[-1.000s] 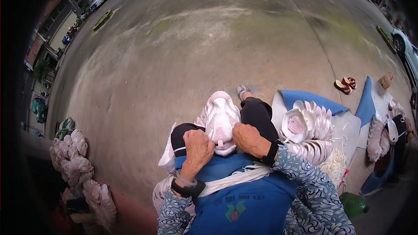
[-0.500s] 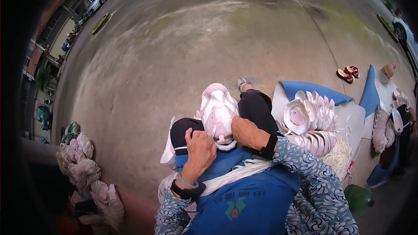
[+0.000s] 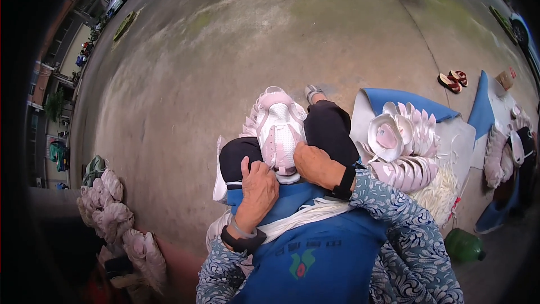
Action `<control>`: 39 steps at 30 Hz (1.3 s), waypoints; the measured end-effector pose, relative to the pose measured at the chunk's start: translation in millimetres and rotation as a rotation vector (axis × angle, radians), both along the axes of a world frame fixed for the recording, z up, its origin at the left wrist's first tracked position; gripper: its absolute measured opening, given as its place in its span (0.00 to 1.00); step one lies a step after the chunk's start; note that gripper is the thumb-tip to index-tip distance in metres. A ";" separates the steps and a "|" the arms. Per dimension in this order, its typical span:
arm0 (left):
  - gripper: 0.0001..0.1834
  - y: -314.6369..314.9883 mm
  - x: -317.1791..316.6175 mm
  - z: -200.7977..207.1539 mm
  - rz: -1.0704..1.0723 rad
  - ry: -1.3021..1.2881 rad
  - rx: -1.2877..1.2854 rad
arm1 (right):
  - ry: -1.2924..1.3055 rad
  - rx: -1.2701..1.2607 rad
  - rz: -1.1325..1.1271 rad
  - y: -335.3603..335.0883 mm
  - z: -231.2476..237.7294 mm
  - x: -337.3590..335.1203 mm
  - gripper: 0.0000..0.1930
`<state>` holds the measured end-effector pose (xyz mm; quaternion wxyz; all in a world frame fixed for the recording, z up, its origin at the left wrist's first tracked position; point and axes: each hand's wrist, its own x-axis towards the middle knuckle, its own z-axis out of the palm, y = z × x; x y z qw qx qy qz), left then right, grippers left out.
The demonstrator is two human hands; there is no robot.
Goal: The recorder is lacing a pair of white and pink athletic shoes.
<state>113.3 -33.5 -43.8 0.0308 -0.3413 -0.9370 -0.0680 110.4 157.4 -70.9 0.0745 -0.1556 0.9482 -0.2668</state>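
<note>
A pink and white shoe upper (image 3: 279,129) lies between my knees, its heel end toward me. My right hand (image 3: 319,164) is closed at the upper's right edge, fingers bent against it; the fingertips are partly hidden. Beside the heel end on the left is my left hand (image 3: 259,188), fingers curled and one finger raised; what it pinches, if anything, does not show. A bundle of white laces (image 3: 306,217) runs across my lap over a blue apron (image 3: 337,247). More pink-white uppers (image 3: 254,114) show behind the one between my knees.
On the right, stacked uppers (image 3: 402,135) and a heap of white laces (image 3: 436,197) lie on a mat (image 3: 458,135). A green bottle (image 3: 464,246) stands near it. Bundled uppers (image 3: 109,208) sit at left. Sandals (image 3: 450,83) lie farther off. Another person's dark-clothed part shows at far right.
The whole view has shifted slightly, so the shoe upper and my hands appear a little higher. My right hand stays by the upper's edge and my left hand stays beside the heel.
</note>
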 end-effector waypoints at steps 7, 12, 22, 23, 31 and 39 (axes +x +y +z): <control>0.04 -2.9 5.3 14.4 -0.002 -0.016 0.116 | -0.078 0.050 -0.035 4.1 6.0 2.1 0.10; 0.03 -13.1 3.5 -0.7 -0.018 -0.002 0.133 | -0.055 0.078 -0.059 -1.0 5.0 4.4 0.10; 0.06 -17.5 -2.7 -43.1 0.061 -0.071 0.163 | -0.080 0.192 -0.094 -11.9 1.7 -2.8 0.10; 0.06 -18.4 -4.9 -46.4 0.055 -0.068 0.179 | -0.076 0.208 -0.100 -12.3 0.8 -4.1 0.10; 0.06 -11.5 -10.4 -39.5 0.044 -0.140 0.238 | -0.023 0.285 -0.198 -5.6 -6.6 -15.8 0.18; 0.09 -22.0 -5.6 -54.9 0.045 0.006 0.389 | 0.048 0.076 -0.078 -22.3 -20.5 -16.4 0.11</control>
